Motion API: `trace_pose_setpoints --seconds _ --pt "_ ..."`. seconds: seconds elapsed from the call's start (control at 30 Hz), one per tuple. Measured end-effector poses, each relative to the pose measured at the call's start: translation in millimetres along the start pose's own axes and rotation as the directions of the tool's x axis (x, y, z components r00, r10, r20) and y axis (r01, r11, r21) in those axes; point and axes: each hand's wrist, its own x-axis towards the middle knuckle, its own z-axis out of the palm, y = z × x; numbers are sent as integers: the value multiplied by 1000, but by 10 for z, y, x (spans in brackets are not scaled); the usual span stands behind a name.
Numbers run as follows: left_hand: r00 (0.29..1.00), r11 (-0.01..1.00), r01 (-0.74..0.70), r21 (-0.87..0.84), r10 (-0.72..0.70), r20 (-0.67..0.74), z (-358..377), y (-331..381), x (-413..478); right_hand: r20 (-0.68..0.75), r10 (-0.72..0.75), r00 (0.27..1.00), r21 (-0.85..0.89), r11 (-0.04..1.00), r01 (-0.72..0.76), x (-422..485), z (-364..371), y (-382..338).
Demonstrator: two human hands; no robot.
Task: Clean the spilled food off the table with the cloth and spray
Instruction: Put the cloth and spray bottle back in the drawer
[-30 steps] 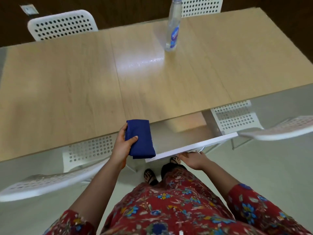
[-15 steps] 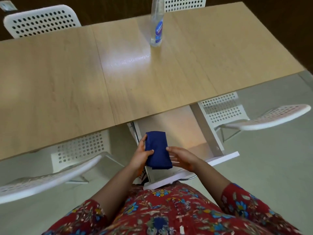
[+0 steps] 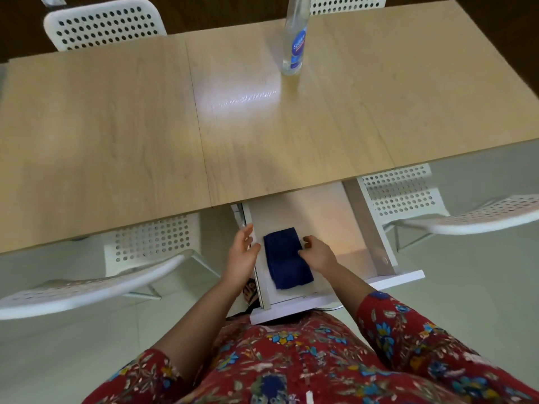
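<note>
Folded dark-blue cloth (image 3: 287, 258) lies in open white drawer (image 3: 320, 217) below wooden table's (image 3: 145, 141) near edge, apparently for stowing. Left hand (image 3: 242, 255) open, empty, beside it; right hand (image 3: 318, 255), curled, touches cloth's edge, grip unclear.

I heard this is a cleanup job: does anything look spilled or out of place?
No spill shows on the table; only the spray bottle stands there. Oddly, the blue cloth lies in the open drawer under the table edge, not on top.

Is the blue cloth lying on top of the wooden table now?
No, the blue cloth lies inside the open drawer, below the near edge of the table.
</note>
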Motion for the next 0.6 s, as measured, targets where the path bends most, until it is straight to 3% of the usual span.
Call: trace_pose_setpoints --seconds 0.13,0.3,0.47,0.6 --pt "970 973 -212 88 221 -106 -208 301 258 -79 -101 992 69 992 106 -39 -145 -197" --pt "910 840 -313 443 399 -113 -468 860 1047 -234 -239 942 280 912 301 137 -595 -931" --pt "919 683 -259 683 393 -45 -649 1322 1908 -336 -254 907 371 849 376 660 -1102 -1755" --pt "959 530 -173 830 284 19 -703 1606 2292 -470 -224 854 346 843 412 1162 -1474 -2250"
